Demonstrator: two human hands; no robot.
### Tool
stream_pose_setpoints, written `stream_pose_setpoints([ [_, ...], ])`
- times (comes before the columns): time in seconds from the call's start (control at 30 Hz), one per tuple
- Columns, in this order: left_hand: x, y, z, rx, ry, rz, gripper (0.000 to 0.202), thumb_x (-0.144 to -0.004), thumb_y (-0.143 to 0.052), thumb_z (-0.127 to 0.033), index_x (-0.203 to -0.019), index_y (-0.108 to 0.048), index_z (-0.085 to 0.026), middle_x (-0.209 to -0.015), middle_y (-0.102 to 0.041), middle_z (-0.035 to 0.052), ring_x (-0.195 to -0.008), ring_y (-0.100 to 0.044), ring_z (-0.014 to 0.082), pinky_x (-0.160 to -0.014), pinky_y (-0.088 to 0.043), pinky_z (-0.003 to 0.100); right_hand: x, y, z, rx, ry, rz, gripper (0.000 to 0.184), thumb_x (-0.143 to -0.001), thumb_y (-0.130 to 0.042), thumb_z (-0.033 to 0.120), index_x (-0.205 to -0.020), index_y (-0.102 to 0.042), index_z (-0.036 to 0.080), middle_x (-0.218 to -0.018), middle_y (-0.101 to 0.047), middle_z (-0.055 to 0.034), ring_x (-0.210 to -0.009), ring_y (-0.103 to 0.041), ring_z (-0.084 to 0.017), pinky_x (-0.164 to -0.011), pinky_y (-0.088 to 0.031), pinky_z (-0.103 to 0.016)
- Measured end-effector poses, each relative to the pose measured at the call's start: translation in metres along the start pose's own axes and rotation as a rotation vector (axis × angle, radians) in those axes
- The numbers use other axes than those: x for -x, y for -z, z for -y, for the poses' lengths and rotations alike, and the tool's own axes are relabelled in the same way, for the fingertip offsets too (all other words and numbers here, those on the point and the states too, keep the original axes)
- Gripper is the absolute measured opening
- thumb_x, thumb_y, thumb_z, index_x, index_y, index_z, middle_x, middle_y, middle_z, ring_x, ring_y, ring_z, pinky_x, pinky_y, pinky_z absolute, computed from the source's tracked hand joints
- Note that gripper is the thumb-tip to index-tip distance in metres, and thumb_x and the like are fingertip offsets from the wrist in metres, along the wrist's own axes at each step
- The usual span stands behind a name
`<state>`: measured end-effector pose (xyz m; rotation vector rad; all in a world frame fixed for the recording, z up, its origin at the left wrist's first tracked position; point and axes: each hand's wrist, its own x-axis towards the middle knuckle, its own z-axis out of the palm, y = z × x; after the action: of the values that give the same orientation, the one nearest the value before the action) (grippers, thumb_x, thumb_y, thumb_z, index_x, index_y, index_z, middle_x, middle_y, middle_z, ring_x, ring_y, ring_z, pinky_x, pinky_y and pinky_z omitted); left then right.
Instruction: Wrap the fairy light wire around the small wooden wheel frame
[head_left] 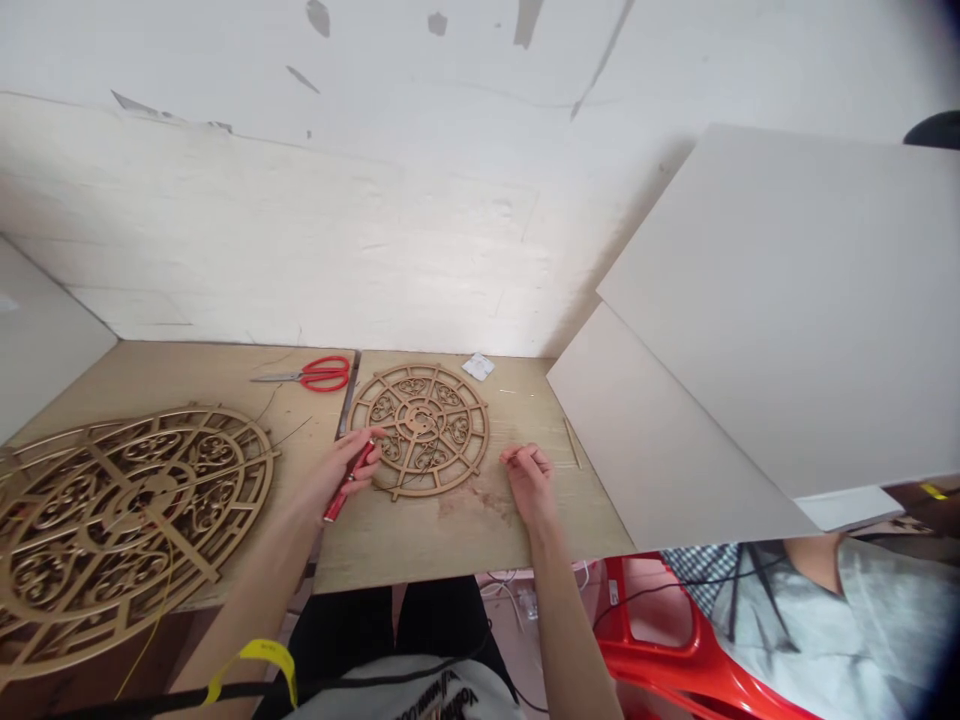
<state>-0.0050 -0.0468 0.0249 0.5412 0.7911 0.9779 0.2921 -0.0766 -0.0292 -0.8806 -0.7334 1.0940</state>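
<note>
A round openwork wooden panel [420,421] with scroll patterns lies flat on the table in front of me. My left hand [358,462] is at its lower left edge, closed around a slim red tool [349,482] whose kind I cannot make out. To the right of the panel, apart from it, my right hand [529,470] has its thumb and fingers pinched together near the tabletop. Whatever is between those fingertips, if anything, is too small to see. Thin dark wires cross the panel.
Larger round wooden panels [142,500] lie stacked at the left. Red-handled scissors [315,375] rest behind them. A small white packet [478,366] sits near the wall. Grey boards [675,430] stand at the right, beside a red chair [652,630] and another person [810,620].
</note>
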Motion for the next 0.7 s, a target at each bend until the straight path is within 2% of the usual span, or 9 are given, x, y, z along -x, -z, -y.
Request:
stream_pose_setpoints([
  [0.07, -0.001, -0.008, -0.002, -0.078, 0.022, 0.001, 0.023, -0.082, -0.069, -0.026, -0.100, -0.062, -0.012, -0.058, -0.046, -0.0041, -0.038, -0.034, 0.0032, -0.028, -0.021, 0.009, 0.001, -0.001, -0.001, 0.021, -0.009, 0.008, 0.026, -0.068, -0.081, 0.041, -0.062, -0.063, 0.022, -0.067, -0.067, -0.0007, -0.067, -0.060, -0.017, -0.071, -0.049, -0.034],
  [0.2, -0.013, -0.020, -0.002, -0.193, 0.102, -0.040, 0.035, -0.077, -0.074, -0.022, -0.108, -0.060, -0.014, -0.054, -0.046, -0.0063, -0.036, -0.032, 0.0033, -0.030, -0.019, 0.010, 0.004, -0.003, -0.002, 0.045, -0.022, 0.021, 0.029, -0.067, -0.082, 0.043, -0.061, -0.064, 0.021, -0.064, -0.065, 0.0003, -0.064, -0.058, -0.015, -0.068, -0.048, -0.031],
  [0.27, -0.021, -0.022, 0.002, -0.248, 0.135, -0.043, 0.036, -0.073, -0.077, -0.022, -0.104, -0.060, -0.015, -0.052, -0.046, -0.0069, -0.035, -0.032, 0.0030, -0.031, -0.018, 0.010, 0.005, -0.004, -0.003, 0.043, -0.035, 0.023, 0.026, -0.066, -0.083, 0.040, -0.063, -0.066, 0.021, -0.065, -0.066, 0.0002, -0.064, -0.058, -0.014, -0.068, -0.048, -0.030],
  [0.37, -0.028, -0.023, 0.011, -0.311, 0.162, -0.018, 0.032, -0.069, -0.080, -0.026, -0.092, -0.060, -0.015, -0.052, -0.047, -0.0065, -0.036, -0.032, 0.0027, -0.032, -0.019, 0.011, 0.006, -0.005, -0.002, 0.049, -0.057, 0.012, 0.020, -0.063, -0.085, 0.035, -0.069, -0.071, 0.022, -0.070, -0.069, -0.0001, -0.067, -0.061, -0.014, -0.069, -0.049, -0.030],
  [0.53, -0.030, -0.020, 0.019, -0.371, 0.129, -0.017, 0.033, -0.063, -0.083, -0.033, -0.075, -0.059, -0.014, -0.051, -0.049, -0.0045, -0.035, -0.032, 0.0022, -0.031, -0.018, 0.012, 0.006, -0.007, -0.001, 0.007, -0.082, -0.004, 0.021, -0.059, -0.088, 0.030, -0.073, -0.074, 0.024, -0.073, -0.071, 0.0008, -0.073, -0.064, -0.015, -0.070, -0.050, -0.028],
  [0.7, -0.023, -0.011, 0.023, -0.279, 0.062, -0.049, 0.036, -0.061, -0.084, -0.036, -0.078, -0.061, -0.013, -0.052, -0.051, -0.0037, -0.036, -0.033, 0.0025, -0.032, -0.018, 0.012, 0.004, -0.006, -0.002, -0.055, -0.101, -0.043, 0.029, -0.057, -0.089, 0.028, -0.083, -0.076, 0.025, -0.073, -0.071, 0.0007, -0.073, -0.065, -0.014, -0.069, -0.050, -0.027],
])
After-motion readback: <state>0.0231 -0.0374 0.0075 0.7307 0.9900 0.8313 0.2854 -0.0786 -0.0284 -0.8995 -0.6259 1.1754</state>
